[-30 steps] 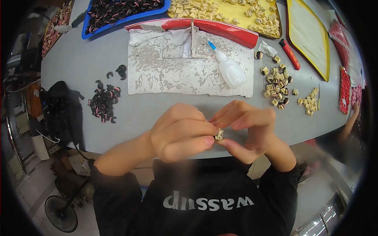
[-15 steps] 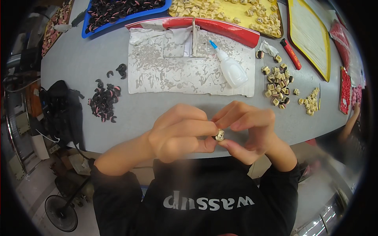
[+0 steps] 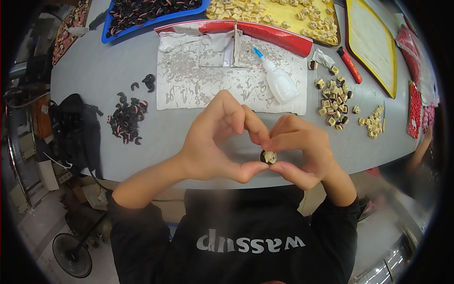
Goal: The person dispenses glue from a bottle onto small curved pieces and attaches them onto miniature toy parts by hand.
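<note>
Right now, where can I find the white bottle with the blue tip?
In the head view, the white bottle lies on the right part of the stained white sheet, left of the cream-and-black pile.

The hands (image 3: 204, 141) (image 3: 309, 150) partly cover the piece (image 3: 269, 157), its details too small to tell; the top edge cuts off the blue tray (image 3: 156, 24) and yellow tray (image 3: 280, 13).

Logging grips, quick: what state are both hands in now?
Left hand: closed, pinching the small cream-and-black piece.
Right hand: closed, pinching the same piece.
</note>
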Demonstrator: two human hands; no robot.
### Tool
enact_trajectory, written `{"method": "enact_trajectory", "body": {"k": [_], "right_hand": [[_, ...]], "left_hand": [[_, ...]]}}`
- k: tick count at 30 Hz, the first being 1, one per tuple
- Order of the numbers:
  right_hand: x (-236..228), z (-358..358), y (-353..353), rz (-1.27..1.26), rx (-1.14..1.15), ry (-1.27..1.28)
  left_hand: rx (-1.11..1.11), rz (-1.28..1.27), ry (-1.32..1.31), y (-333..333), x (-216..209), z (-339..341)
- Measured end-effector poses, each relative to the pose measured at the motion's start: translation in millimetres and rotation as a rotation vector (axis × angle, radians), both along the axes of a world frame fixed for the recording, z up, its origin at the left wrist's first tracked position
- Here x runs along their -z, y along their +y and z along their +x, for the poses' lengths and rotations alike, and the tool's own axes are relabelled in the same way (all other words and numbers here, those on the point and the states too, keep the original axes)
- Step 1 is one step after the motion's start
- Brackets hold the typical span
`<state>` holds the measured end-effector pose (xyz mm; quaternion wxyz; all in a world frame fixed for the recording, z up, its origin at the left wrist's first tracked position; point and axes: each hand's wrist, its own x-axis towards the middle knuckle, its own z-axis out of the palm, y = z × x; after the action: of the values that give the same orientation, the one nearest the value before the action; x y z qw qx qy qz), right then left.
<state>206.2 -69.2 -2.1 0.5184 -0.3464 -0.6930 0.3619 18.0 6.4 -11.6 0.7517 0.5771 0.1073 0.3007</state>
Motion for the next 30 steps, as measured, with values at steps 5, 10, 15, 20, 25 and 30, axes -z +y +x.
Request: {"method": "enact_trajectory", "body": {"k": [5, 10, 15, 20, 25, 30], "right_hand": [[0.1, -2.3, 0.1, 0.023, 0.046, 0.011], [-3.0, -0.6, -0.8, 0.007, 0.051, -0.088], [-2.8, -0.3, -0.2, 0.021, 0.06, -0.12], [-3.8, -1.6, -0.7, 0.014, 0.061, -0.132], [-3.0, -2.3, -0.4, 0.015, 0.053, -0.12], [-3.2, -2.0, 1.3, 0.033, 0.06, -0.126]], "left_hand": [[0.07, -0.174, 0.004, 0.2, -0.4, 0.4], [0.134, -0.318, 0.001, -0.4, -0.3, 0.8], [0.182, -0.473, 0.026, -1.2, -3.6, 1.6], [0.23, -0.565, 0.016, -1.7, -1.0, 1.8], [0.241, -0.582, 0.014, -3.3, 2.5, 3.3], [0.232, -0.571, 0.024, -2.9, -2.5, 3.3]]}}
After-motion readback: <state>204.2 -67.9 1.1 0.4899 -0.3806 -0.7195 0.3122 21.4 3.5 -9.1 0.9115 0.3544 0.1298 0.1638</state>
